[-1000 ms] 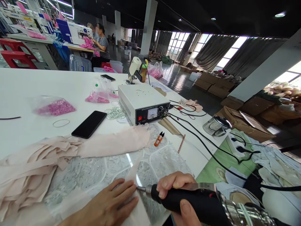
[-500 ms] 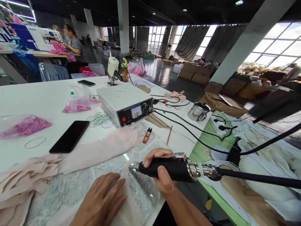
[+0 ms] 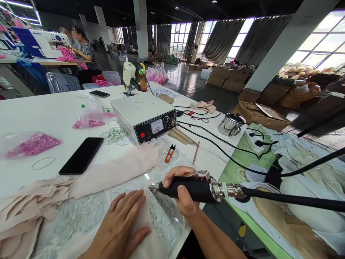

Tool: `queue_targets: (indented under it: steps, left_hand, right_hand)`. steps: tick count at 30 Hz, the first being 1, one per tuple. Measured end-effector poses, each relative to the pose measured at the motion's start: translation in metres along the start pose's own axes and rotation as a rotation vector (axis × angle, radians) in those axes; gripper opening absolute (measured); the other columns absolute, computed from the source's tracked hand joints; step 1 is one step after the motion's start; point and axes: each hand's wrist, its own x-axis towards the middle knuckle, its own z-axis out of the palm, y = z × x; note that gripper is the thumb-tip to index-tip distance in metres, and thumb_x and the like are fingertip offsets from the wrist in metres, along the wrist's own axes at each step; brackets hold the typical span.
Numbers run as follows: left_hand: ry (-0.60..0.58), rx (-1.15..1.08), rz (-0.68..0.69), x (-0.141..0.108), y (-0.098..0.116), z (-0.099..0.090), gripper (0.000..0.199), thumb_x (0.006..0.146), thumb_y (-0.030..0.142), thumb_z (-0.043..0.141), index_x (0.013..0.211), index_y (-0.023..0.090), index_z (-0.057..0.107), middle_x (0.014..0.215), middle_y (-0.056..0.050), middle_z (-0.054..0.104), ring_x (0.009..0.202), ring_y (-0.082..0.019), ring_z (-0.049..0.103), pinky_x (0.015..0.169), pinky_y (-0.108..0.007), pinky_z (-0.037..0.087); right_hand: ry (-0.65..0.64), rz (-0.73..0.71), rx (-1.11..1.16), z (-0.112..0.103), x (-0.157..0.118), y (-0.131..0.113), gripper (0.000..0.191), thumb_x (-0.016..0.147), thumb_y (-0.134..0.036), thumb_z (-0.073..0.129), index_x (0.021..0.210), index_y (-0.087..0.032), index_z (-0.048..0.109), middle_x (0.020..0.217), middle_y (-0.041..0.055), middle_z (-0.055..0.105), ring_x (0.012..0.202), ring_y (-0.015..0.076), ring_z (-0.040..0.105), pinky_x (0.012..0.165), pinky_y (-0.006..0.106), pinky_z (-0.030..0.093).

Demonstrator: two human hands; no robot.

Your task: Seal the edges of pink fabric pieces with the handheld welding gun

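Note:
My right hand (image 3: 184, 192) is wrapped round a black ultrasonic handpiece (image 3: 192, 187) with a metal tip and a thick black cable. Its tip points left and meets the edge of a thin pale pink fabric strip (image 3: 147, 210). Flat on that strip lies my left hand (image 3: 124, 219), fingers stretched out and thumb apart, just left of the tip. Under the strip is a clear sheet over a grey speckled surface (image 3: 164, 216). Another pale pink piece (image 3: 115, 169) lies farther off, beside a gathered pile of pink fabric (image 3: 29, 212) at the left.
A white control box (image 3: 145, 117) stands behind, cables running right. Orange thread snips (image 3: 169, 154), a pencil-like stick (image 3: 196, 153), a black phone (image 3: 81, 155) and a glass mug (image 3: 230, 125) lie around. Bags of pink pieces (image 3: 35, 144) are left; fabric covers a green surface (image 3: 237, 158) at right.
My left hand has shifted slightly forward on the strip, and its thumb now spreads out. The handpiece has moved slightly, its tip still at the fabric edge. The view has shifted a little.

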Motion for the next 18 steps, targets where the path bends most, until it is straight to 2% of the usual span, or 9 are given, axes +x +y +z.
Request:
queue_targets:
  steps: [6, 11, 18]
  left_hand:
    - [-0.080, -0.048, 0.011, 0.004, -0.001, -0.003, 0.049, 0.102, 0.039, 0.056, 0.148, 0.021, 0.048, 0.146, -0.011, 0.063, 0.135, -0.029, 0.059, 0.118, -0.046, 0.036]
    - [-0.150, -0.091, 0.014, 0.004, -0.007, -0.001, 0.053, 0.099, 0.042, 0.062, 0.147, 0.023, 0.048, 0.145, -0.008, 0.064, 0.139, -0.028, 0.055, 0.118, -0.045, 0.036]
    - [-0.147, -0.112, 0.039, 0.001, -0.018, 0.007, 0.054, 0.102, 0.052, 0.056, 0.147, 0.023, 0.048, 0.147, -0.011, 0.062, 0.137, -0.031, 0.057, 0.117, -0.047, 0.036]
  right_hand:
    - [0.019, 0.003, 0.017, -0.001, 0.000, 0.004, 0.020, 0.093, -0.042, 0.064, 0.105, -0.027, 0.061, 0.084, 0.0007, 0.068, 0.063, 0.0167, 0.068, 0.064, 0.035, 0.060]
    - [0.038, 0.010, 0.028, 0.000, 0.002, 0.003, 0.020, 0.093, -0.043, 0.064, 0.103, -0.027, 0.060, 0.083, 0.0002, 0.067, 0.062, 0.0163, 0.067, 0.062, 0.035, 0.060]
    - [0.070, -0.010, 0.035, 0.003, 0.006, 0.005, 0.023, 0.091, -0.045, 0.066, 0.102, -0.026, 0.058, 0.084, 0.0001, 0.067, 0.055, 0.0136, 0.065, 0.054, 0.031, 0.060]
